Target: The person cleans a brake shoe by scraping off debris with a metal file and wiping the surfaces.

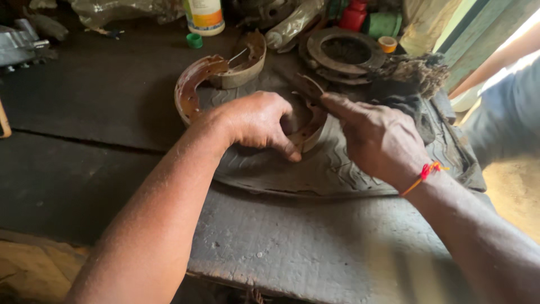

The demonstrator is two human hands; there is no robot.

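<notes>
A rusty curved brake shoe (310, 125) stands on edge on a worn piece of tyre tread (315, 169) laid on the workbench. My left hand (256, 121) grips the shoe from the left, thumb against its lower end. My right hand (378, 138), a red thread at the wrist, pinches the shoe's upper end with its fingertips. Whether a small part is between those fingers is hidden. Two more rusty brake shoes (194, 84), joined by a thin spring wire, lie just behind my left hand.
At the back stand a white bottle with an orange band (203, 17), a green cap (194, 40), a round metal drum part (344, 52), a red container (353, 17) and a wad of dirty rag (413, 76). The dark wooden workbench (84, 112) runs left.
</notes>
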